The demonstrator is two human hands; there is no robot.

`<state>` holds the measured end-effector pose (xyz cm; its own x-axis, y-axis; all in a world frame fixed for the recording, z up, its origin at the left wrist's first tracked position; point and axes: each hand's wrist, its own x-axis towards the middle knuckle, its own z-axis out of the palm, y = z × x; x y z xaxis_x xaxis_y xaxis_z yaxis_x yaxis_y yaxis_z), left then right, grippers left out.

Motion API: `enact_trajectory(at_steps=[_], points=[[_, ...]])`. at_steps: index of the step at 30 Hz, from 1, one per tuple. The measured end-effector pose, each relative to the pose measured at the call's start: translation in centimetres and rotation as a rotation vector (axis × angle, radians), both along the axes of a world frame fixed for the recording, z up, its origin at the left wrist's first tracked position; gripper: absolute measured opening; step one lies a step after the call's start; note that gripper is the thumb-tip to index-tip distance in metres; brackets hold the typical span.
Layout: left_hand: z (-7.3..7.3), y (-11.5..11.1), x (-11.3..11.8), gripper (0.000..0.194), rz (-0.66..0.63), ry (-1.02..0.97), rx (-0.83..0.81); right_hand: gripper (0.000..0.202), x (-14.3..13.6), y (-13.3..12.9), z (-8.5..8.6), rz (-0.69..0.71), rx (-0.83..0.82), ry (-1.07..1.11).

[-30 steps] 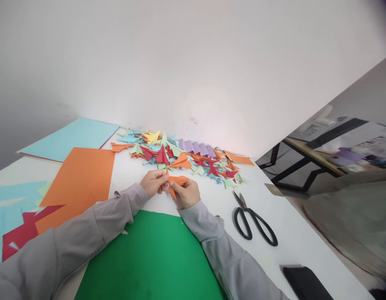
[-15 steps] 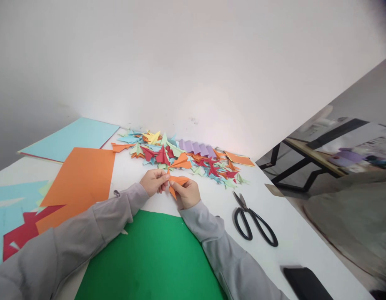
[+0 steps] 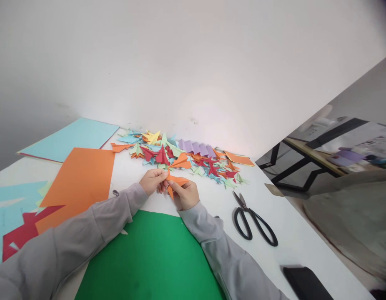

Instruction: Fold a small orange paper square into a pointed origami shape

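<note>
Left hand (image 3: 151, 182): our thumb and fingers are closed in a pinch on the left end of the small orange folded paper (image 3: 178, 180).
Right hand (image 3: 187, 194): here too our fingers are gripping the same piece, thumb on top, near its middle; the undersides are hidden from us.
Held piece: it sits between our two hands, just beyond the near green sheet (image 3: 149, 258), with one pointed flap hanging down toward us; we cannot tell whether it touches the white counter (image 3: 218, 208).
Sleeves: we wear grey ones, and the left forearm (image 3: 83, 227) crosses in front of a large orange sheet (image 3: 86, 173).
Folded pile: past our hands, many pieces (image 3: 161, 156) in red, orange, yellow, green and blue lie heaped along the wall (image 3: 193, 75), a purple pleated strip (image 3: 196, 148) among them.
Left side: we see a light blue sheet (image 3: 71, 139) at the back, and red cut paper (image 3: 21, 237) nearer us.
Right side: black-handled scissors (image 3: 255, 221) lie with blades slightly parted, pointing away from us; a black flat object (image 3: 307, 284) rests nearer the edge.
</note>
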<state>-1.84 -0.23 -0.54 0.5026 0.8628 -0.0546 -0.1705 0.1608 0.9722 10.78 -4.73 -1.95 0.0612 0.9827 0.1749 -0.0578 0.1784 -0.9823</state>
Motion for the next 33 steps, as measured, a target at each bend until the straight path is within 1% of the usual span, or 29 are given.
enact_trajectory(at_steps=[3, 5, 7, 13, 19, 24, 27, 30, 33], points=[[0.01, -0.19, 0.05, 0.034, 0.036, 0.007, 0.077, 0.019, 0.09, 0.01, -0.04, -0.044, -0.011, -0.003], [-0.05, -0.24, 0.08, 0.033, 0.058, 0.019, 0.129, 0.020, 0.12, -0.02, -0.03, -0.033, -0.013, -0.024], [-0.16, -0.22, 0.09, 0.034, 0.082, 0.022, 0.140, 0.020, 0.08, -0.10, 0.08, -0.014, -0.006, -0.045], [-0.42, 0.00, 0.01, 0.039, 0.108, 0.003, 0.081, 0.019, -0.06, -0.22, 0.38, -0.013, -0.014, -0.063], [-0.59, 0.19, 0.04, 0.036, 0.123, -0.015, 0.027, 0.019, -0.14, -0.17, 0.52, -0.007, -0.009, -0.067], [-0.30, 0.23, -0.12, 0.033, 0.096, -0.064, -0.031, 0.016, -0.12, -0.16, 0.33, 0.046, 0.024, -0.061], [-0.01, 0.19, -0.23, 0.031, 0.095, -0.060, -0.065, 0.016, -0.08, -0.20, 0.18, 0.071, 0.027, -0.056], [0.11, 0.14, -0.22, 0.032, 0.100, -0.046, -0.052, 0.017, 0.01, -0.18, 0.04, 0.078, 0.040, -0.047], [0.07, 0.05, -0.10, 0.037, 0.084, -0.020, -0.009, 0.020, 0.19, -0.02, -0.18, 0.044, 0.045, -0.038]])
